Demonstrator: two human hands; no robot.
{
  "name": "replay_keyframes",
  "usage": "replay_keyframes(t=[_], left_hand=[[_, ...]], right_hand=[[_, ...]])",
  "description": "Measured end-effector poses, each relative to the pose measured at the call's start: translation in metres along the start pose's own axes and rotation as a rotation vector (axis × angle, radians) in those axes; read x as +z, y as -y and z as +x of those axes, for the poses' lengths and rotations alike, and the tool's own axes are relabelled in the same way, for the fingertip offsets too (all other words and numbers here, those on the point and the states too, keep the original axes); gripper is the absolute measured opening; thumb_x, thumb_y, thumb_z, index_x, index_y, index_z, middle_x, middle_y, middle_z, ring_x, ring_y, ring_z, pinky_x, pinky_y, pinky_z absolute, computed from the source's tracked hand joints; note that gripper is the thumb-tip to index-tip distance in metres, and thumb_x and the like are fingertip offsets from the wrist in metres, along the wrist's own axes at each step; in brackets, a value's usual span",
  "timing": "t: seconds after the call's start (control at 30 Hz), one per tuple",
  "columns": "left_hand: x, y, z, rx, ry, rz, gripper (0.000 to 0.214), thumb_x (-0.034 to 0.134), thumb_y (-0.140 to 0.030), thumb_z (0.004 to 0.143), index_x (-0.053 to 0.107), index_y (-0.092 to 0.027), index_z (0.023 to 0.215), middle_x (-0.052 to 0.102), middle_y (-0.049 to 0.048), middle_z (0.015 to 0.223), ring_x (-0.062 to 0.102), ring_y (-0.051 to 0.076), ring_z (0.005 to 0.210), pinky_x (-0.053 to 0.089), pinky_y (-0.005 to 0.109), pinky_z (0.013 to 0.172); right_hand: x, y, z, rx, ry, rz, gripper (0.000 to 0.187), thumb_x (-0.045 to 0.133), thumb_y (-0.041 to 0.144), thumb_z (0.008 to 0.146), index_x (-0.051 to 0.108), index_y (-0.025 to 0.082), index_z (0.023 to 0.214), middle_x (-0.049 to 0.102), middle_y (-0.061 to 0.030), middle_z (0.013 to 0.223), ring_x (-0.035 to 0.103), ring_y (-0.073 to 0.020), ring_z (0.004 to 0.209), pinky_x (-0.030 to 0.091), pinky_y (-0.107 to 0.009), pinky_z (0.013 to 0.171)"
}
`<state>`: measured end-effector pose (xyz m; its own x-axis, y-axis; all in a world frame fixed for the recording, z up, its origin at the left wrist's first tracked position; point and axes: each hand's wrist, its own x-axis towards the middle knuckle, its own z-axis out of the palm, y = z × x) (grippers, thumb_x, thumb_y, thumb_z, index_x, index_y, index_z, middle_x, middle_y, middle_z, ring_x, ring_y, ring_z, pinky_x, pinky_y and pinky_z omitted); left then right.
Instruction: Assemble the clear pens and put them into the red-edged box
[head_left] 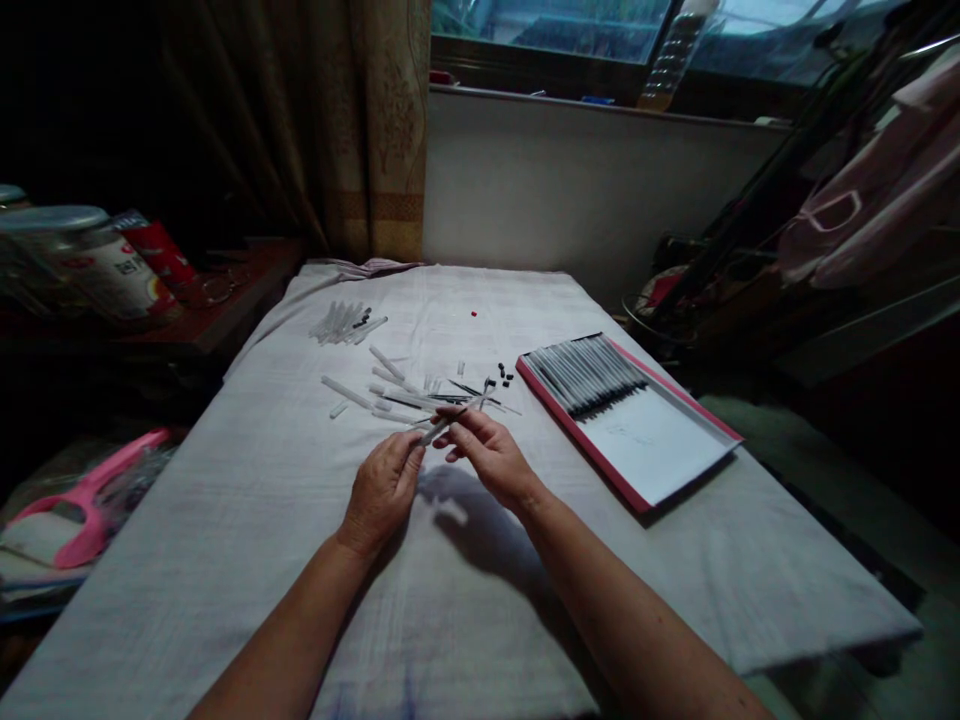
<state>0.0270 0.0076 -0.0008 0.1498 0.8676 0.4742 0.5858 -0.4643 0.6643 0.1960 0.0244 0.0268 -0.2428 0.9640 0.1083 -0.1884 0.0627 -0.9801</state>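
My left hand and my right hand meet over the middle of a table covered with a white cloth. Both pinch a clear pen barrel with a dark refill at its tip, held a little above the cloth. Just beyond the hands lies a scatter of clear pen tubes, thin refills and small black caps. A separate small heap of clear tubes lies farther back on the left. To the right sits a red-edged box lid with a row of finished pens in its far end.
A tiny red bit lies at the back of the cloth. Jars and cans stand on a dark shelf at the left, with a pink plastic object below. A curtain, a white wall and a window are behind; clutter fills the right side.
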Motion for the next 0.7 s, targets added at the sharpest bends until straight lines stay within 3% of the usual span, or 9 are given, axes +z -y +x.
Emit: replay_keyframes(t=[0.1, 0.2, 0.3, 0.4, 0.7], left_hand=[[-0.003, -0.002, 0.003, -0.175, -0.059, -0.269, 0.025, 0.048, -0.036, 0.093, 0.065, -0.019, 0.102, 0.072, 0.0053, 0.095, 0.067, 0.018, 0.088, 0.053, 0.031, 0.082], [-0.005, 0.0, 0.005, -0.291, -0.122, -0.444, 0.03, 0.052, -0.042, 0.091, 0.066, -0.018, 0.103, 0.072, 0.0052, 0.093, 0.067, 0.017, 0.085, 0.055, 0.03, 0.08], [-0.006, 0.003, 0.005, -0.301, -0.168, -0.46, 0.033, 0.057, -0.043, 0.088, 0.068, -0.017, 0.105, 0.072, 0.0056, 0.092, 0.067, 0.017, 0.082, 0.056, 0.031, 0.078], [-0.005, 0.005, 0.006, -0.209, -0.19, -0.355, 0.027, 0.06, -0.037, 0.086, 0.071, -0.018, 0.103, 0.072, 0.0058, 0.095, 0.067, 0.018, 0.088, 0.054, 0.032, 0.083], [-0.004, 0.01, 0.003, -0.048, -0.128, -0.157, 0.023, 0.056, -0.028, 0.09, 0.071, -0.021, 0.106, 0.071, 0.0044, 0.096, 0.066, 0.017, 0.092, 0.053, 0.028, 0.084]], right_hand=[[-0.017, 0.0, 0.009, -0.011, 0.023, -0.134, 0.036, 0.062, 0.038, 0.082, 0.064, 0.024, 0.115, 0.071, -0.0061, 0.102, 0.067, -0.0164, 0.077, 0.051, -0.026, 0.059], [-0.052, -0.003, 0.028, -0.06, -0.158, -0.481, 0.021, 0.057, 0.028, 0.084, 0.069, 0.02, 0.099, 0.071, -0.0076, 0.095, 0.066, -0.0182, 0.074, 0.051, -0.03, 0.063], [-0.087, -0.006, 0.047, -0.115, -0.364, -0.905, 0.014, 0.059, 0.015, 0.08, 0.071, 0.018, 0.086, 0.07, -0.0095, 0.087, 0.065, -0.0228, 0.083, 0.05, -0.034, 0.077], [-0.105, -0.01, 0.061, -0.088, -0.412, -1.178, 0.016, 0.056, 0.007, 0.08, 0.07, 0.015, 0.083, 0.067, -0.0104, 0.08, 0.063, -0.0237, 0.084, 0.046, -0.034, 0.081], [-0.101, -0.01, 0.076, -0.023, -0.391, -1.186, 0.013, 0.062, 0.004, 0.076, 0.064, 0.016, 0.07, 0.062, -0.0079, 0.07, 0.06, -0.0211, 0.076, 0.044, -0.033, 0.075]])
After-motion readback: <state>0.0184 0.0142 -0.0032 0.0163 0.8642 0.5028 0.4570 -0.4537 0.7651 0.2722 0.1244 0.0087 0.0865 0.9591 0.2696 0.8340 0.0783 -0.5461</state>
